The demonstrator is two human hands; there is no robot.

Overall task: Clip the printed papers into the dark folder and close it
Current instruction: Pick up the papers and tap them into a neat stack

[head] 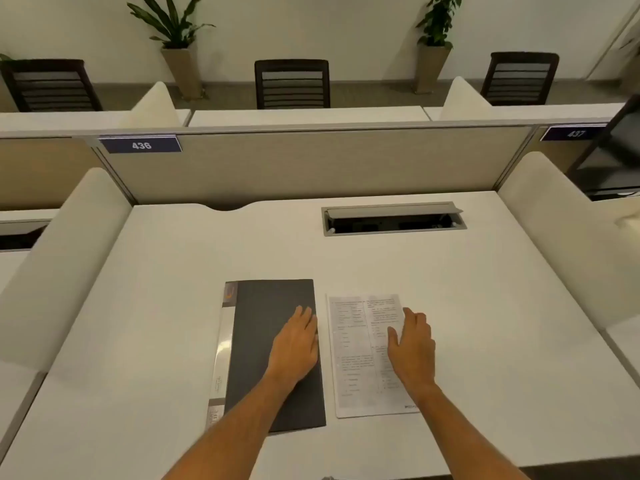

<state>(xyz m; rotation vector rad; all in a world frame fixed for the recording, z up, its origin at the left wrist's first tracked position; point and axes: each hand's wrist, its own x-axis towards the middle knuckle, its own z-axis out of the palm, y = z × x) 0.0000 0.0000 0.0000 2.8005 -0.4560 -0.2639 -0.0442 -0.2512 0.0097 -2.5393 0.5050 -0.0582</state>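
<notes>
- Two things matter here, lying side by side on the white worktop [450,289]: the dark folder [273,341] to the left and the printed papers [360,355] just beside it to the right, with a narrow strip of bare worktop between them; neither overlaps the other
- Both have their long axis running away from the person, roughly parallel; the folder's pale spine [221,348] is on its far-left edge, so its free edge faces the papers; I judge the cover will swing open leftward, away from the sheets
- The left hand [296,344] lies flat and open on the folder, palm down, fingers spread toward the free right edge, gripping nothing; the fingertips sit at or just over that edge, so this hand is the nearer one for lifting the cover
- The right hand [414,348] rests open on the right half of the papers, fingers slightly curled, pressing rather than pinching; whether a fingertip is under a sheet I cannot tell
- The folder is shut and the papers are outside it, so the task appears barely begun; the clip inside is hidden
- The coming move likely turns on that short gap: once the cover is open, the papers need only slide leftward, long axis unchanged; the right hand is placed to do it
</notes>
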